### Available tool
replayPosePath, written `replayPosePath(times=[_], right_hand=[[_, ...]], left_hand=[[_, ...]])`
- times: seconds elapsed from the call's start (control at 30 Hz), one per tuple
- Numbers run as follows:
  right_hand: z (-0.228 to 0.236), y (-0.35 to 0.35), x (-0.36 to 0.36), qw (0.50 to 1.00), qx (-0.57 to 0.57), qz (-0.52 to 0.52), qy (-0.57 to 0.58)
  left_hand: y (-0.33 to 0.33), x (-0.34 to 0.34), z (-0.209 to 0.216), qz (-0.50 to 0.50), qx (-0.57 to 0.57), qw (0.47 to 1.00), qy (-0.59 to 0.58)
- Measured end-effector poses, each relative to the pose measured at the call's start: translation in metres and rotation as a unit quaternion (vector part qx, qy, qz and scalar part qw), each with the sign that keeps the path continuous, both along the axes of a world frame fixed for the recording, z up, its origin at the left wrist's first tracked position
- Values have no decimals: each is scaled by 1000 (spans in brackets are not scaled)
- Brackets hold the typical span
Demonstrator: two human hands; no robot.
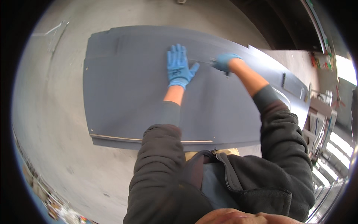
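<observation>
A large flat grey panel [126,86] lies in front of me, wider than my reach. My left hand [179,68], in a blue glove, rests flat on it with the fingers stretched toward the far edge and the thumb out to the right. To its right, my right hand [225,62], also blue-gloved, is closed and smeared by motion over the far part of the panel. Small dark bits poke out beside that fist, but what it grips is too blurred to name. A thin line runs along the surface between the two hands.
A pale narrow strip [156,140] runs along the panel's near edge. At the panel's right end is a rectangular cutout or plate [294,86]. Concrete floor [52,100] surrounds it. A dark structure [279,22] stands far right, with a cluttered cart [317,119] beyond the right end.
</observation>
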State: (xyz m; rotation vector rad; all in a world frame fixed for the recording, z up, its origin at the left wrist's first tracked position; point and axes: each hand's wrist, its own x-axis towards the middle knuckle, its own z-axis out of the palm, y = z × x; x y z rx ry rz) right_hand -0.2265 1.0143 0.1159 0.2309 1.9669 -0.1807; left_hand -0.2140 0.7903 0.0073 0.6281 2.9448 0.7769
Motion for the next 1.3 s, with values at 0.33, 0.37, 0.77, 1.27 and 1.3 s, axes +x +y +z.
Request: replayPosePath(times=[0.33, 0.37, 0.77, 1.27, 1.3], right_hand=[[29, 298, 253, 933, 285, -205, 73], [23, 278, 247, 954, 231, -156, 115], [-17, 260, 255, 898, 121, -344, 247], [-29, 289, 279, 894, 87, -374, 231], [-28, 289, 279, 891, 90, -381, 229]], left_hand=[[7, 4, -24, -1, -101, 993, 60], [7, 3, -19, -9, -139, 989, 49], [50, 16, 17, 24, -251, 964, -82], [96, 38, 4, 7, -281, 959, -44], [99, 40, 4, -1, -273, 961, -39]])
